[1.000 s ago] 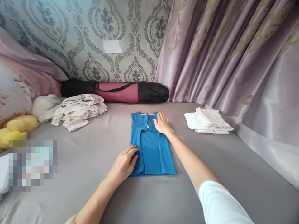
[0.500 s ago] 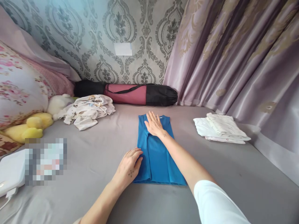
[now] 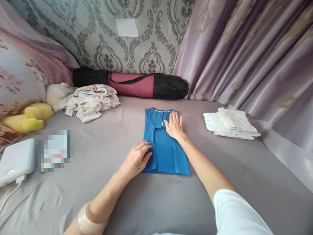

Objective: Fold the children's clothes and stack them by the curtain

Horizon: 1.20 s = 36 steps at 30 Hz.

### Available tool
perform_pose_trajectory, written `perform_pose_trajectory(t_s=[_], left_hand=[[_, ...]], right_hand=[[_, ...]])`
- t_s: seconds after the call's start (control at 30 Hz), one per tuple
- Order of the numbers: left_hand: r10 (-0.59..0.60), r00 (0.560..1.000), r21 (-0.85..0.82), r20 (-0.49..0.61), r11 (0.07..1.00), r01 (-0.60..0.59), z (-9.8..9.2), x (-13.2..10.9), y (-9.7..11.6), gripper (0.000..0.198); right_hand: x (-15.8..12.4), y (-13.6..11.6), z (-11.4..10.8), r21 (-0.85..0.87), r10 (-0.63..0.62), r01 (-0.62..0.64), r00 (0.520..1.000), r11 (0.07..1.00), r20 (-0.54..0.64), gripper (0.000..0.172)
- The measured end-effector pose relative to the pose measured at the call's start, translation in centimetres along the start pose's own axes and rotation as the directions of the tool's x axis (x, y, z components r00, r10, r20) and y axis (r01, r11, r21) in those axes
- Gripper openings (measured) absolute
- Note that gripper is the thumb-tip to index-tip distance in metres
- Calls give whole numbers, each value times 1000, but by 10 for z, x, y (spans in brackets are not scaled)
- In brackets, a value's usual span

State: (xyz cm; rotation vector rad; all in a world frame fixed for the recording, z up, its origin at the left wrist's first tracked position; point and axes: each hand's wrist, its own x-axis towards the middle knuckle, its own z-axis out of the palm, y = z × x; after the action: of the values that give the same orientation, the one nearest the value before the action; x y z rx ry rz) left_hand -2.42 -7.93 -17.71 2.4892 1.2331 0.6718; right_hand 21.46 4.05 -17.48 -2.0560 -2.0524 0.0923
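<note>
A blue T-shirt point(image 3: 164, 151) lies flat on the grey bedsheet point(image 3: 102, 147), its sides and sleeves turned inward and its neckline toward the wall. My right hand point(image 3: 174, 125) rests flat on the upper right of the shirt, fingers stretched out, just below the neckline. On the shirt's lower left edge lies my left hand point(image 3: 137, 157), palm down, with its fingers extended over the cloth. Part of the right sleeve area is hidden under my right hand.
A crumpled white cloth point(image 3: 94, 101) lies at the back left. Folded white clothes point(image 3: 232, 124) are stacked at the right. A rolled mat bag point(image 3: 132, 85) lies along the wall. A white power bank point(image 3: 17, 161) with a cable, a yellow plush toy point(image 3: 29, 119) and a blurred item are at left.
My right hand has slid from the upper middle of the shirt to its upper right, uncovering the neckline and folded left sleeve. My left hand stays at the left edge. The view has tilted down.
</note>
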Motion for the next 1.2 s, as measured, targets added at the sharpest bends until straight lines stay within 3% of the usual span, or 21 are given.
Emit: perform_pose_trajectory(t_s=[0.07, 0.13, 0.27, 0.37, 0.47, 0.6, 0.67, 0.73, 0.9, 1.1, 1.2], left_hand=[[55, 993, 13, 109, 998, -56, 2, -2, 0, 35], [85, 983, 20, 164, 996, -90, 2, -3, -1, 37], [67, 988, 3, 137, 998, -68, -3, -3, -1, 36], [-49, 996, -13, 75, 999, 50, -10, 0, 1, 35], [-216, 976, -37, 2, 976, 216, -18, 2, 0, 36], [-465, 885, -44, 12, 884, 465, -26, 3, -4, 37], [-521, 852, -65, 60, 849, 524, -28, 3, -4, 37], [-521, 846, -74, 115, 844, 530, -29, 3, -2, 38], [-450, 879, -79, 158, 881, 466, -27, 2, 6, 44], [-414, 880, -164, 231, 875, 455, -24, 0, 12, 49], [-394, 872, -245, 291, 850, 466, -25, -1, 13, 53]], right_hand=[[-3, 9, 1, 73, 19, -32, 984, 997, 179, 70], [-2, 17, -2, 190, 20, -74, 962, 979, 271, 71], [-11, 33, -16, 368, 35, -79, 992, 927, 125, 62], [-34, 47, -26, 452, 29, -43, 999, 891, 37, 52], [-63, 61, -35, 526, 33, -43, 999, 849, 28, 42], [-95, 77, -48, 563, 33, -89, 993, 822, 109, 31], [-108, 81, -52, 551, 12, -111, 984, 827, 180, 28], [-120, 82, -55, 510, -8, -117, 972, 852, 235, 28], [-143, 77, -57, 452, 13, -152, 955, 879, 295, 33], [-154, 71, -57, 561, -12, -243, 911, 791, 412, 34], [-158, 69, -62, 621, -66, -303, 864, 723, 498, 37]])
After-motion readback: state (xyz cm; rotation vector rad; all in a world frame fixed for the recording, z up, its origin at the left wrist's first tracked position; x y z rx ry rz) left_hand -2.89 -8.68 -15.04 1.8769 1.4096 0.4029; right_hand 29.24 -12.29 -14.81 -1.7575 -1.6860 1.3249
